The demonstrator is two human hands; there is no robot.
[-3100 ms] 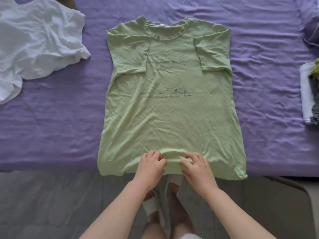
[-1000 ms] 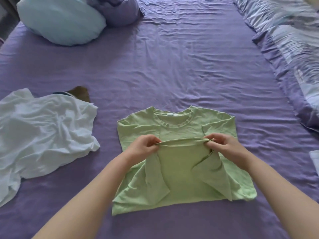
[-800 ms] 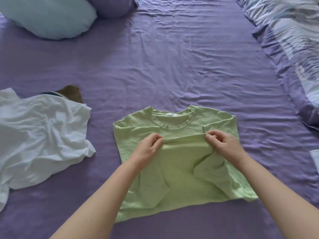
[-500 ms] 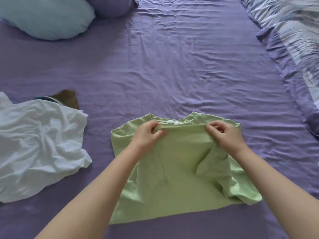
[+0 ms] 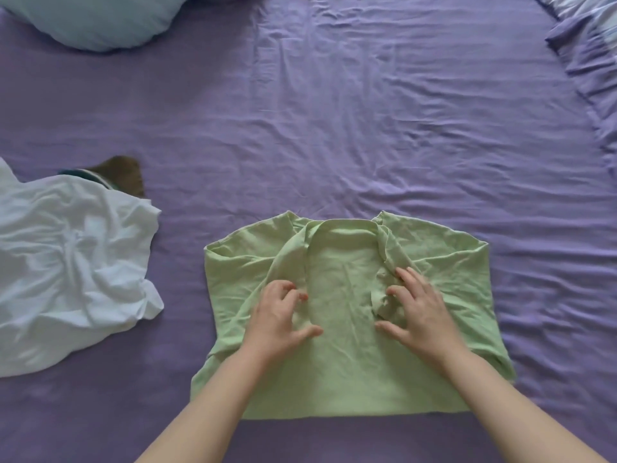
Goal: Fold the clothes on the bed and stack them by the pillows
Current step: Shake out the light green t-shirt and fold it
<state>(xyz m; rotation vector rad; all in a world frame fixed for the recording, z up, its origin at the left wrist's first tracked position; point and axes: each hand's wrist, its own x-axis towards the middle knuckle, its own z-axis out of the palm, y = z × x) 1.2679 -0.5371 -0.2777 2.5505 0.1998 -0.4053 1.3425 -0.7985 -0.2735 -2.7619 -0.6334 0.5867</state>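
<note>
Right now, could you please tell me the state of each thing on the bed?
Green shirt: folded in half, bunched in the middle.
White shirt: crumpled, unfolded.
Left hand: resting on the green shirt, fingers curled.
Right hand: fingers spread, pressing the green shirt.
Pillow: lying at the bed's far left.

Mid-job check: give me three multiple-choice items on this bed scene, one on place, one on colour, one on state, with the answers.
1. Where does the crumpled white garment lie relative to the light green cotton T-shirt?
A. To its left
B. On top of it
C. To its right

2. What colour is the wrinkled bed sheet?
A. Grey
B. Purple
C. Yellow

3. What state is the green T-shirt in?
A. Spread fully flat
B. Folded bottom-up
C. Hanging in the air

Answers:
1 A: it lies apart, by the frame's left edge.
2 B: purple surrounds every garment.
3 B: the hem lies at the collar, left hand and right hand resting on it.
</note>
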